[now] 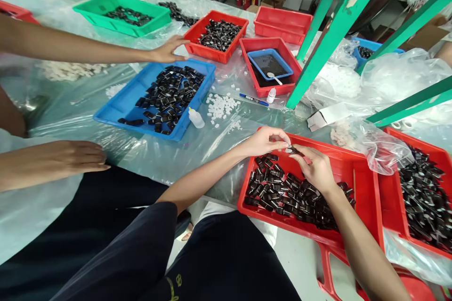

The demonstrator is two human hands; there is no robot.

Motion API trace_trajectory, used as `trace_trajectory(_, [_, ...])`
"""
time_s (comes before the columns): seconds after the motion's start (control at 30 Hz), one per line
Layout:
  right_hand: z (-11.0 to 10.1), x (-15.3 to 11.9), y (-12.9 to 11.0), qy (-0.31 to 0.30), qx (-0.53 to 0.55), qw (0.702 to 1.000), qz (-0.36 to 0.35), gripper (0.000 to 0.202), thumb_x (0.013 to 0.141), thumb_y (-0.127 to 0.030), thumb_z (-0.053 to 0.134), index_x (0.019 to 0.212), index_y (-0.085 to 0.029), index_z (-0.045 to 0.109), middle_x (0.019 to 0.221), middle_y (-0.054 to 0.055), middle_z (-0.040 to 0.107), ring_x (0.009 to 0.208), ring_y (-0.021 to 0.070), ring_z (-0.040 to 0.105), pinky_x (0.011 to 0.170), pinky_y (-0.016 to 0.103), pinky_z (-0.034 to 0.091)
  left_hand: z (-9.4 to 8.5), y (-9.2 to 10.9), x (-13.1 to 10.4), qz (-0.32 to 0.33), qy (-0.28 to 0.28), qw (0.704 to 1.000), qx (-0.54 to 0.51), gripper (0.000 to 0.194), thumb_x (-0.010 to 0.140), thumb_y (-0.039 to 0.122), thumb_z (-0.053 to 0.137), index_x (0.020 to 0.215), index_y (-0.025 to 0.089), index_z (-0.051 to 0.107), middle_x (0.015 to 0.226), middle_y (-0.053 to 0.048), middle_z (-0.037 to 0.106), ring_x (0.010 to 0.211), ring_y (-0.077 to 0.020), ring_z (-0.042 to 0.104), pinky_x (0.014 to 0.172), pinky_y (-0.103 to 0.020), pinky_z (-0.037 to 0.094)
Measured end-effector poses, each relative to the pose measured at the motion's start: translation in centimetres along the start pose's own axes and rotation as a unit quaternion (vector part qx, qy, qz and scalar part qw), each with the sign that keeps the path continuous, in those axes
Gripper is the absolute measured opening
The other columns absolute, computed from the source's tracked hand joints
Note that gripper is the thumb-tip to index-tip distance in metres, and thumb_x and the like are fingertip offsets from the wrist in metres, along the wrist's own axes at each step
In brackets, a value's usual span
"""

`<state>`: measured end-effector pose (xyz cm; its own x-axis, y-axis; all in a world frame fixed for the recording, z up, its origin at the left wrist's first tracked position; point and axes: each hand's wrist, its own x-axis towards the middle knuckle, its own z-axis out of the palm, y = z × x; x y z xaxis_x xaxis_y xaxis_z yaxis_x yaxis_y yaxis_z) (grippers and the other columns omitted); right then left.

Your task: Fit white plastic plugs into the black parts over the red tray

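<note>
Over the red tray (pixel 365 188) on my lap side, my right hand (pixel 315 167) grips a small black plastic part (pixel 295 150). My left hand (pixel 266 142) meets it from the left, thumb and finger pinched at the near end of that part, where a pale spot shows. Fingers hide most of its shape. Below both hands, many glossy black parts (pixel 282 188) lie loose in the tray. Left of the tray, a pile of small white pieces (pixel 221 106) is on the plastic-covered table, beside a small squeeze bottle (pixel 196 118).
A co-worker's hand (pixel 169 50) reaches over a blue tray (pixel 116 108) of black parts; another hand (pixel 83 156) rests lower left. Green metal bars (pixel 328 33) rise ahead. A second red tray (pixel 391 202) adjoins at right. A marker (pixel 253 99) lies ahead.
</note>
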<state>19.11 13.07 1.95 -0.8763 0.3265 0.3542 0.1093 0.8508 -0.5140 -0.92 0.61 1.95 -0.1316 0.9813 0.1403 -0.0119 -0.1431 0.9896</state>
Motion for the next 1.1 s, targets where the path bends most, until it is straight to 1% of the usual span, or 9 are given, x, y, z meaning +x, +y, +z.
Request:
trace_trajectory(0.17, [0.1, 0.1, -0.1, 0.016, -0.005, 0.999, -0.027, 0.036, 0.104, -0.049, 0.055, 0.118, -0.023, 0.075, 0.107, 0.01, 0.08, 0.094, 0.0278, 0.078, 0.085, 0.04, 0.064, 0.0, -0.1, 0.0, 0.01, 0.003, 1.0, 0.001, 0.019, 0.089, 0.032, 0.072, 0.093, 0.013, 0.071, 0.08, -0.005, 0.073, 0.069, -0.01, 0.064, 0.067, -0.024, 0.049])
trace_trajectory(0.3, [0.1, 0.2, -0.2, 0.021, -0.01, 0.999, -0.023, 0.034, 0.104, -0.048, 0.055, 0.116, -0.023, 0.075, 0.104, 0.011, 0.08, 0.092, 0.0276, 0.078, 0.082, 0.04, 0.064, 0.1, -0.2, -0.1, -0.006, 0.013, 1.0, 0.013, 0.02, 0.089, 0.032, 0.073, 0.094, 0.013, 0.071, 0.076, -0.003, 0.071, 0.063, -0.0092, 0.06, 0.062, -0.023, 0.047])
trace_trajectory(0.4, [0.1, 0.2, -0.4, 0.022, -0.007, 1.0, -0.02, 0.035, 0.105, -0.048, 0.055, 0.117, -0.022, 0.075, 0.106, 0.011, 0.08, 0.093, 0.0276, 0.078, 0.082, 0.04, 0.064, 0.2, 0.0, -0.2, -0.004, 0.028, 0.999, 0.021, 0.019, 0.089, 0.032, 0.073, 0.092, 0.013, 0.071, 0.072, -0.002, 0.069, 0.061, -0.0093, 0.059, 0.061, -0.023, 0.046])
trace_trajectory(0.53, [0.4, 0.1, -0.5, 0.037, -0.02, 0.999, -0.017, 0.034, 0.105, -0.047, 0.054, 0.119, -0.024, 0.075, 0.107, 0.01, 0.08, 0.094, 0.0277, 0.077, 0.084, 0.04, 0.064, 0.3, 0.2, -0.2, -0.003, 0.027, 1.0, 0.014, 0.02, 0.088, 0.033, 0.073, 0.093, 0.014, 0.072, 0.073, -0.002, 0.07, 0.061, -0.0096, 0.059, 0.06, -0.023, 0.045])
trace_trajectory(0.7, [0.7, 0.0, -0.8, 0.056, -0.038, 0.997, -0.029, 0.031, 0.105, -0.042, 0.055, 0.12, -0.022, 0.074, 0.103, 0.011, 0.08, 0.088, 0.0265, 0.077, 0.079, 0.039, 0.064, 0.4, 0.4, -0.2, -0.014, 0.037, 0.999, 0.02, 0.018, 0.087, 0.031, 0.073, 0.092, 0.014, 0.071, 0.065, 0.001, 0.065, 0.057, -0.0093, 0.057, 0.057, -0.023, 0.042])
trace_trajectory(0.9, [0.7, 0.0, -1.1, 0.067, -0.051, 0.996, -0.042, 0.027, 0.105, -0.038, 0.057, 0.12, -0.022, 0.074, 0.098, 0.01, 0.079, 0.081, 0.0259, 0.075, 0.076, 0.039, 0.063, 0.3, 0.1, -0.4, 0.007, 0.033, 0.999, 0.014, 0.022, 0.089, 0.034, 0.073, 0.094, 0.013, 0.071, 0.064, 0.001, 0.064, 0.056, -0.0086, 0.055, 0.057, -0.022, 0.041])
trace_trajectory(1.0, [0.7, 0.0, -1.1, 0.069, -0.053, 0.995, -0.058, 0.026, 0.104, -0.034, 0.058, 0.121, -0.021, 0.073, 0.099, 0.01, 0.079, 0.083, 0.0258, 0.076, 0.076, 0.038, 0.063, 0.2, -0.3, -0.3, 0.008, 0.024, 1.0, 0.011, 0.024, 0.088, 0.036, 0.073, 0.095, 0.012, 0.071, 0.068, -0.001, 0.066, 0.058, -0.009, 0.056, 0.057, -0.022, 0.042])
trace_trajectory(1.1, [0.6, 0.0, -1.0, 0.057, -0.062, 0.994, -0.064, 0.027, 0.105, -0.035, 0.057, 0.122, -0.021, 0.073, 0.101, 0.011, 0.079, 0.086, 0.0259, 0.076, 0.078, 0.038, 0.063, 0.1, -0.6, -0.2, 0.012, 0.014, 1.0, 0.006, 0.026, 0.088, 0.036, 0.073, 0.096, 0.012, 0.071, 0.069, -0.002, 0.066, 0.059, -0.0096, 0.057, 0.058, -0.023, 0.043])
